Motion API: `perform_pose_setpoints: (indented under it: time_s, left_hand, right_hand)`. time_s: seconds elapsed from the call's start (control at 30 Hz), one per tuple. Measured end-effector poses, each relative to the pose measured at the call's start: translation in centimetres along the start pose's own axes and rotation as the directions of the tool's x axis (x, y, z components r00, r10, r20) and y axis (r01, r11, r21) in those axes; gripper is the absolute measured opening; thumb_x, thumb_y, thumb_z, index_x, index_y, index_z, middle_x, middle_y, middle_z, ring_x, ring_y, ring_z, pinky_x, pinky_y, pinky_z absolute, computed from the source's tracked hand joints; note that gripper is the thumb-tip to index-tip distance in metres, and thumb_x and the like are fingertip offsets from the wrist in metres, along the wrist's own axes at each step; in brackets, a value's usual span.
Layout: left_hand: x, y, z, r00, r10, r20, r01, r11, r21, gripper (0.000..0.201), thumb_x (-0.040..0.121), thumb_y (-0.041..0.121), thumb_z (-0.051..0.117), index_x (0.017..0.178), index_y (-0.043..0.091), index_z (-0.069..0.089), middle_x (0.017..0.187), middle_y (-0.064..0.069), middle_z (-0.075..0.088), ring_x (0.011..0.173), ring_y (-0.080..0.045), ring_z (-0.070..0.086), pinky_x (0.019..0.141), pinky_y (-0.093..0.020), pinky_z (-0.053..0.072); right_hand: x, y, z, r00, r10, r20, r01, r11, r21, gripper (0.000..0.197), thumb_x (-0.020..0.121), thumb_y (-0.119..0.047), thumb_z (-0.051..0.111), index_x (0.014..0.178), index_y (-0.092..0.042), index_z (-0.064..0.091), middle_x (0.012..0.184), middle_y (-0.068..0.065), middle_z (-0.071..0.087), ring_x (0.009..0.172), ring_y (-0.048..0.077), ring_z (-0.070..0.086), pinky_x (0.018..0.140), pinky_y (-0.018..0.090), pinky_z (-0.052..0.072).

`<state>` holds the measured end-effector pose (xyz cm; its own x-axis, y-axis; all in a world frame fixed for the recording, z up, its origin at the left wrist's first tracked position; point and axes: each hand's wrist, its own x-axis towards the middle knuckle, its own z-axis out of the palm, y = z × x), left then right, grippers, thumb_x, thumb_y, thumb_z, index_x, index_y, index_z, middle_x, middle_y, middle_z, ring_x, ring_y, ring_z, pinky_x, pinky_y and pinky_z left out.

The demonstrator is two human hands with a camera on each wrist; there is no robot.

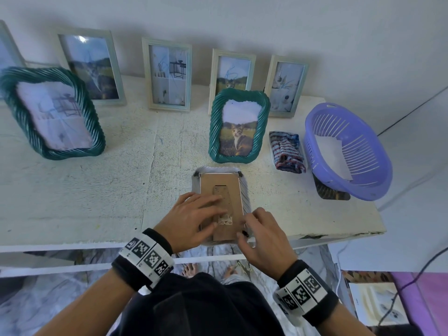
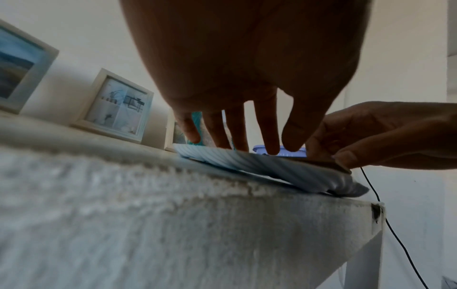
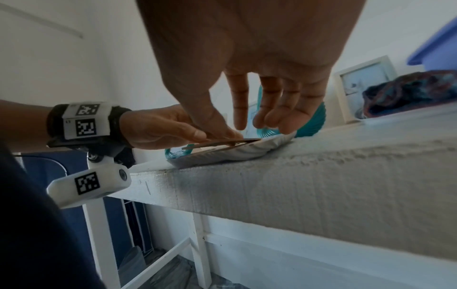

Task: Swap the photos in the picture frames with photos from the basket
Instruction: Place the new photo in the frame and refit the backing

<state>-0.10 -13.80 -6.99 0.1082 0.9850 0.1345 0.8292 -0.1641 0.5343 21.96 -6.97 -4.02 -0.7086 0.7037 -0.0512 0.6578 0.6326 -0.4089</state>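
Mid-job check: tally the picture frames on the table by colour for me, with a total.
Pale rectangular frames standing along the wall: 5
Teal twisted-rope frames standing upright: 2
Grey ribbed frame lying face down under both hands: 1
Total: 8 frames

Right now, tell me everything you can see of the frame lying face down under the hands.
The face-down frame is pale grey with a twisted, rope-like border, lying flat at the table's front edge. Its brown cardboard backing faces up, with a folded stand, a barcode sticker and dark clips at the far corners. The left hand presses flat on the backing; the right hand fingers its near right corner, where the backing looks slightly lifted. Its photo is hidden.
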Motion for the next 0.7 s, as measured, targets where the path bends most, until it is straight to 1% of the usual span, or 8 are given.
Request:
perform_pose_setpoints:
  time_s: [0.03, 0.1, 0.17, 0.23, 0.33, 0.43, 0.57, 0.7]
  left_hand:
    - [-0.2, -0.1, -0.1, 1.0, -0.007, -0.022, 0.007, 0.999, -0.031, 0.037, 0.088, 0.04, 0.05, 0.12, 0.033, 0.065, 0.139, 0.008, 0.053, 0.124, -0.012, 0.052, 0.107, -0.04, 0.035]
    - [-0.7, -0.3, -0.5, 0.996, -0.038, -0.083, 0.032, 0.997, -0.073, 0.034, 0.088, 0.036, 0.051, 0.118, 0.029, 0.066, 0.136, 0.005, 0.055, 0.121, -0.013, 0.053, 0.103, -0.038, 0.038]
    - [-1.7, -0.8, -1.0, 0.988, -0.079, -0.13, 0.069, 0.995, -0.078, 0.027, 0.088, 0.035, 0.052, 0.11, 0.027, 0.066, 0.127, 0.006, 0.057, 0.114, -0.012, 0.055, 0.096, -0.036, 0.043]
    - [-2.9, -1.4, -1.5, 0.986, -0.104, -0.128, 0.097, 0.993, -0.063, 0.019, 0.089, 0.035, 0.053, 0.101, 0.028, 0.065, 0.117, 0.01, 0.057, 0.105, -0.008, 0.056, 0.087, -0.036, 0.049]
    - [-4.5, -1.9, -2.0, 0.989, -0.116, -0.09, 0.11, 0.992, -0.068, 0.016, 0.089, 0.04, 0.054, 0.095, 0.03, 0.065, 0.113, 0.015, 0.057, 0.097, -0.001, 0.058, 0.081, -0.033, 0.053]
    - [-5.3, -1.7, -2.1, 0.993, -0.103, -0.064, 0.1, 0.994, -0.042, 0.019, 0.088, 0.042, 0.053, 0.094, 0.031, 0.068, 0.119, 0.015, 0.059, 0.096, 0.003, 0.058, 0.081, -0.03, 0.053]
    - [-5.6, -1.6, -2.3, 0.995, -0.082, -0.06, 0.084, 0.996, 0.028, 0.023, 0.088, 0.041, 0.051, 0.098, 0.032, 0.071, 0.124, 0.011, 0.061, 0.097, 0.0, 0.061, 0.081, -0.027, 0.048]
    - [-5.3, -1.8, -2.5, 0.997, -0.08, -0.014, 0.081, 0.996, 0.044, 0.022, 0.089, 0.043, 0.05, 0.1, 0.037, 0.069, 0.124, 0.012, 0.058, 0.1, -0.002, 0.06, 0.083, -0.03, 0.048]
  right_hand:
    - [0.2, -0.4, -0.1, 0.999, -0.034, -0.001, 0.034, 0.999, -0.021, 0.026, 0.083, -0.038, 0.051, 0.099, -0.018, 0.056, 0.098, 0.0, 0.048, 0.085, 0.015, 0.044, 0.067, 0.023, 0.043]
    - [0.6, -1.0, -0.2, 0.995, -0.098, 0.017, 0.099, 0.994, -0.05, 0.034, 0.08, -0.039, 0.054, 0.109, -0.022, 0.057, 0.109, 0.002, 0.049, 0.093, 0.018, 0.045, 0.073, 0.028, 0.046]
    - [0.8, -1.1, -0.1, 0.989, -0.127, 0.076, 0.134, 0.986, -0.097, 0.042, 0.077, -0.044, 0.057, 0.116, -0.029, 0.055, 0.12, 0.003, 0.048, 0.105, 0.023, 0.045, 0.083, 0.033, 0.046]
    - [1.1, -1.1, 0.1, 0.983, -0.129, 0.128, 0.147, 0.978, -0.145, 0.048, 0.074, -0.053, 0.057, 0.118, -0.034, 0.054, 0.127, 0.003, 0.046, 0.114, 0.027, 0.043, 0.089, 0.038, 0.045]
    - [1.4, -1.0, 0.3, 0.982, -0.125, 0.142, 0.147, 0.977, -0.157, 0.048, 0.073, -0.057, 0.057, 0.116, -0.036, 0.055, 0.129, 0.002, 0.046, 0.116, 0.027, 0.043, 0.09, 0.042, 0.046]
    - [1.8, -1.0, 0.5, 0.983, -0.136, 0.126, 0.153, 0.979, -0.138, 0.047, 0.075, -0.057, 0.056, 0.117, -0.036, 0.055, 0.129, 0.001, 0.047, 0.116, 0.027, 0.043, 0.09, 0.041, 0.046]
    - [2.1, -1.0, 0.6, 0.983, -0.14, 0.123, 0.156, 0.978, -0.136, 0.047, 0.076, -0.058, 0.056, 0.117, -0.037, 0.056, 0.129, 0.001, 0.047, 0.116, 0.027, 0.042, 0.089, 0.041, 0.046]
    - [2.1, -0.9, 0.8, 0.984, -0.143, 0.106, 0.157, 0.978, -0.134, 0.046, 0.076, -0.058, 0.056, 0.116, -0.037, 0.056, 0.128, 0.001, 0.048, 0.116, 0.027, 0.044, 0.087, 0.041, 0.047]
